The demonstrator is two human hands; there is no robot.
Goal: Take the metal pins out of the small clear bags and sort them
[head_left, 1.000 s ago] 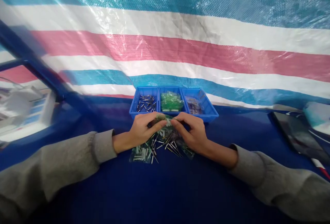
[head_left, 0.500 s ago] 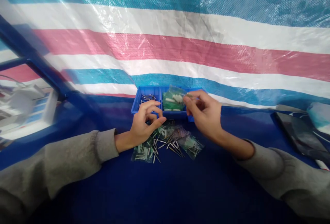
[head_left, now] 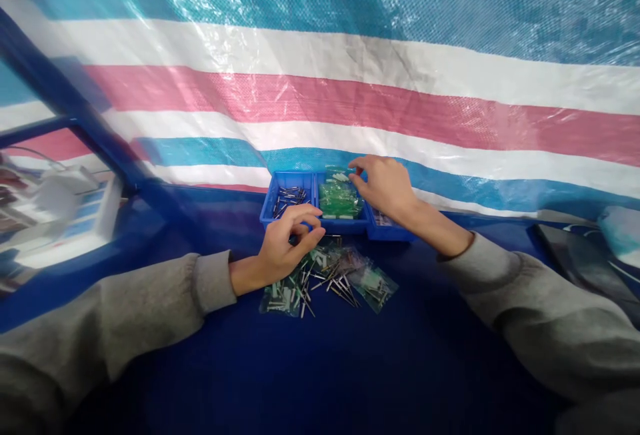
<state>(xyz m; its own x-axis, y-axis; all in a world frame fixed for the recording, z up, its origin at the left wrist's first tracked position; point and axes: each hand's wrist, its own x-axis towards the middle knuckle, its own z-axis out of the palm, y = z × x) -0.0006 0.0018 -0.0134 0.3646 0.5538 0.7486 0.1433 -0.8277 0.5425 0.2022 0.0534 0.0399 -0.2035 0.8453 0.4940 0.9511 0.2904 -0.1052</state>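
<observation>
My left hand (head_left: 290, 243) hovers over the near pile with fingers loosely curled. A gap shows between thumb and fingertips, and nothing is seen in it. Beneath lie several loose thin metal pins (head_left: 345, 288) and small clear bags (head_left: 373, 285) of pins and pale pieces. My right hand (head_left: 385, 185) is at the upper right edge of the middle blue bin (head_left: 345, 225), its thumb and index finger apart and no item visible between them. Just left of those fingertips, green-tinted clear bags (head_left: 340, 195) with white pieces fill that bin.
The left blue bin (head_left: 267, 211) contains loose metal pins. Partly under my right wrist is a right bin (head_left: 393, 231). A striped plastic sheet (head_left: 320, 98) hangs behind the blue table (head_left: 320, 368). A dark flat device (head_left: 575, 255) lies at far right; white equipment (head_left: 75, 208) stands left.
My right hand has let go of a clear bag with white pieces, which now rests in the middle bin. It has risen slightly and opened. My left hand stays nearly in place.
</observation>
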